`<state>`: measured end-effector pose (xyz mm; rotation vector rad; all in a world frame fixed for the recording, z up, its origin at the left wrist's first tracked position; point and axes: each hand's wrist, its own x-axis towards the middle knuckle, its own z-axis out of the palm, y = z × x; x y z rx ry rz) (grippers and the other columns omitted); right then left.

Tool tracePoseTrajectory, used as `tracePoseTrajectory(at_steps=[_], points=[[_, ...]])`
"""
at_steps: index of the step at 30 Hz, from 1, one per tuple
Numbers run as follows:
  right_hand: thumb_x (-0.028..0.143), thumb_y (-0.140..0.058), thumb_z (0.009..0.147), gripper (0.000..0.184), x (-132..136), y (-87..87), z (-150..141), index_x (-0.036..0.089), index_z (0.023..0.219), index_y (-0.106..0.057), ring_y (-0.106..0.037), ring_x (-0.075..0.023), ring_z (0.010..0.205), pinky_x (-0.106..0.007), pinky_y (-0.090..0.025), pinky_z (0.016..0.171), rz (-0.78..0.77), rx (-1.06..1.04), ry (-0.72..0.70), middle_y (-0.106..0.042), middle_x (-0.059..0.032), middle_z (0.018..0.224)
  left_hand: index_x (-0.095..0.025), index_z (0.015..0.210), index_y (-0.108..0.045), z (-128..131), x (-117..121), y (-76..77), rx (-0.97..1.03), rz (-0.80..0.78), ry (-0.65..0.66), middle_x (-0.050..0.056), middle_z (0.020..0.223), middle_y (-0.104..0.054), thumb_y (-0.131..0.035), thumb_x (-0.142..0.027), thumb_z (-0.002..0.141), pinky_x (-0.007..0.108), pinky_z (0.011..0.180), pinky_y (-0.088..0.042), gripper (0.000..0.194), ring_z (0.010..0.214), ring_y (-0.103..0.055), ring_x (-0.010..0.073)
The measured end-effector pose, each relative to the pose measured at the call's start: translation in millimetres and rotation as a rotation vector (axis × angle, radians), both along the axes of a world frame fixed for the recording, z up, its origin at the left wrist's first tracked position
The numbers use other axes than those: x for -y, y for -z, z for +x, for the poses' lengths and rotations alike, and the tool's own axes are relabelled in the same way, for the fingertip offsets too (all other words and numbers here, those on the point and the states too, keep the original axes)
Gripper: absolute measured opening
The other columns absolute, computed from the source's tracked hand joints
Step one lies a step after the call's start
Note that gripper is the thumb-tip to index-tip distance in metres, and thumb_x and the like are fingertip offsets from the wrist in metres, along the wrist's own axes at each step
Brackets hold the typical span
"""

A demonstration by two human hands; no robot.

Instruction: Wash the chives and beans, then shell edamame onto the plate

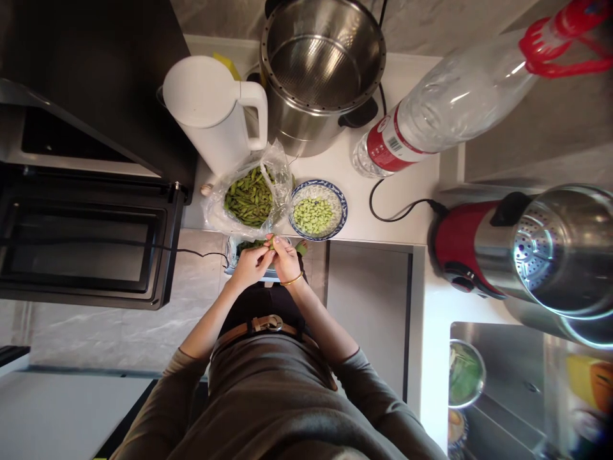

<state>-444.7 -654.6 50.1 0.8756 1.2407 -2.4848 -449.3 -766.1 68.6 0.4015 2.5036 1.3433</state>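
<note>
My left hand (250,264) and my right hand (288,260) meet at the fingertips in front of the counter edge. Pinched between them is a small green edamame pod (271,243), partly covered by the fingers. Just beyond, a clear plastic bag (218,207) lies open on the counter, full of edamame pods (249,198). To its right, a blue-rimmed plate (343,206) holds shelled green beans (313,214). Below my hands, a lined bin (231,252) with dark green pieces inside is partly hidden. A gold bangle circles my right wrist.
A white pitcher (205,108) and a steel pot (306,131) stand behind the bag. A large plastic bottle (445,96) and a red-and-steel appliance (472,236) are to the right, above a sink (517,370). At left, an oven door (90,239) hangs open, with a cord crossing it.
</note>
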Motion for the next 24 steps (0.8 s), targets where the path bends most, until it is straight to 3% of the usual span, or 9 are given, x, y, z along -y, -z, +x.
tracePoseTrajectory(at_steps=[6, 12, 16, 20, 24], points=[[0.049, -0.081, 0.056, 0.036, 8, 0.4, 8, 0.023, 0.079, -0.073, -0.052, -0.0105, 0.059, -0.024, -0.045, 0.056, -0.130, 0.013, 0.050, -0.065, 0.0015, 0.068, -0.019, 0.053, -0.035, 8, -4, 4.3, -0.094, 0.011, -0.053, -0.005, 0.046, -0.035, -0.043, -0.028, 0.086, 0.023, 0.048, -0.028, 0.035, 0.044, -0.034, 0.0077], [0.043, -0.080, 0.059, 0.027, 6, 1.2, 9, 0.022, 0.076, -0.074, -0.055, -0.0120, 0.062, -0.025, -0.046, 0.058, -0.086, 0.011, 0.030, -0.067, 0.0008, 0.069, -0.019, 0.052, -0.032, 10, -5, 11.8, -0.116, 0.030, -0.093, -0.006, 0.045, -0.033, -0.045, -0.024, 0.080, 0.022, 0.046, -0.025, 0.031, 0.043, -0.030, 0.0065], [0.038, -0.079, 0.060, 0.021, -2, -0.1, 5, 0.023, 0.073, -0.073, -0.056, -0.0128, 0.063, -0.026, -0.045, 0.057, -0.067, 0.014, -0.039, -0.070, 0.0000, 0.074, -0.019, 0.053, -0.036, 5, 0, 8.2, -0.053, 0.018, -0.074, -0.006, 0.045, -0.033, -0.044, -0.023, 0.080, 0.023, 0.046, -0.024, 0.028, 0.042, -0.031, 0.0068], [0.036, -0.083, 0.056, 0.023, -8, -0.1, 2, 0.021, 0.069, -0.072, -0.053, -0.0089, 0.058, -0.022, -0.042, 0.052, -0.159, 0.040, -0.100, -0.071, -0.0007, 0.076, -0.018, 0.052, -0.034, 2, 7, 8.8, 0.085, 0.078, -0.067, -0.005, 0.047, -0.030, -0.041, -0.030, 0.084, 0.023, 0.047, -0.025, 0.035, 0.045, -0.031, 0.0075], [0.038, -0.084, 0.054, 0.025, -10, 2.3, 2, 0.020, 0.066, -0.070, -0.045, -0.0054, 0.050, -0.018, -0.033, 0.042, -0.193, 0.080, -0.124, -0.063, 0.0019, 0.061, -0.019, 0.053, -0.036, 2, 11, 9.4, 0.133, 0.109, -0.091, -0.004, 0.048, -0.032, -0.038, -0.036, 0.089, 0.022, 0.047, -0.027, 0.040, 0.047, -0.034, 0.0087]])
